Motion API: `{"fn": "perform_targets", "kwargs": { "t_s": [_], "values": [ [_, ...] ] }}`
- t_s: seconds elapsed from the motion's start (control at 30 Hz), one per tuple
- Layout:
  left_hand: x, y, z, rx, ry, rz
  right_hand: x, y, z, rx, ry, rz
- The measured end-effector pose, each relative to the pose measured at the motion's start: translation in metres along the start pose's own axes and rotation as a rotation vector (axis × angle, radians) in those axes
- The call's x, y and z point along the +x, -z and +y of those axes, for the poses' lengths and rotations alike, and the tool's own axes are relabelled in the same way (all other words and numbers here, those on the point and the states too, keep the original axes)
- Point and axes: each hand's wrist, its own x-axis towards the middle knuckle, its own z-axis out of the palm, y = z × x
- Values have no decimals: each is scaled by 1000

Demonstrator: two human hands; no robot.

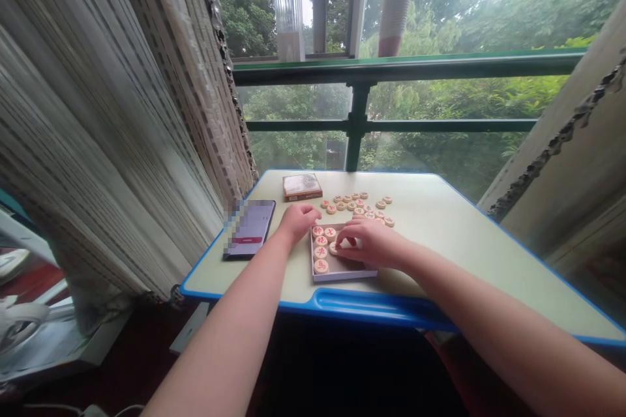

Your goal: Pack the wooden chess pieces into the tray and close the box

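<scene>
A shallow open box [345,275] lies near the front of the table, with several round wooden Chinese chess pieces [321,253] with red characters set along its left side. Over the box, my right hand [372,241] has its thumb and fingertips closed on a Chinese chess piece [333,247] beside that column. My left hand [298,221] is at the box's far left corner, fingers curled together; whether they grip anything is hidden. Behind the box, more loose Chinese chess pieces [359,202] are scattered, some partly covered by my right hand.
A brown box lid [302,186] with a pale top lies at the back left. Left of my left arm is a tablet or phone [249,231]. The pale table [454,241] has a blue rim and a moulded front groove [376,303]. Curtains [161,111] hang at both sides.
</scene>
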Motion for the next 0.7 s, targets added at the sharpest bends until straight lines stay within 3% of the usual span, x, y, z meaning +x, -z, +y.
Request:
{"fn": "perform_targets", "kwargs": {
  "t_s": [0.7],
  "values": [
    [-3,1,6,-4,3,-8,2,-5,1,-27,-16,5]
  ]
}}
